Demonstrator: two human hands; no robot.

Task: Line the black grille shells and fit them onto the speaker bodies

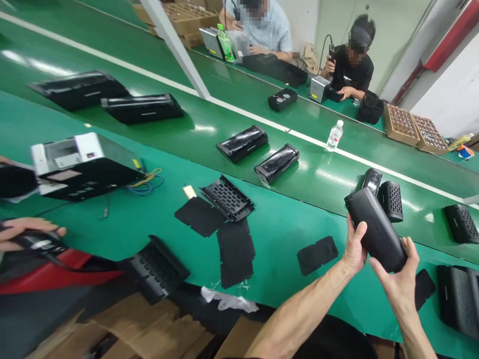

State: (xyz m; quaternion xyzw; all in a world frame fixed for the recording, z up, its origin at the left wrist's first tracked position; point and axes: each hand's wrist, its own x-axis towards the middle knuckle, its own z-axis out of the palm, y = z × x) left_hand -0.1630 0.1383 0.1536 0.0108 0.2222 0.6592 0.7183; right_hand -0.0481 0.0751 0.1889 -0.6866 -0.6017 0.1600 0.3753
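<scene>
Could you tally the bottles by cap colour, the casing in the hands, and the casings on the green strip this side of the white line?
Green-capped bottle: 1
White-capped bottle: 1
Held black casing: 1
Lying black casings: 7
Total: 10

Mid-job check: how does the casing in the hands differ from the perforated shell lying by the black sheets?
The casing shows a smooth face, while the perforated shell shows rows of holes. The casing is held between the left hand and right hand, whereas the perforated shell lies on the green table. The casing looks bulky and rounded; the perforated shell looks shallow and open. Both are black.
</scene>
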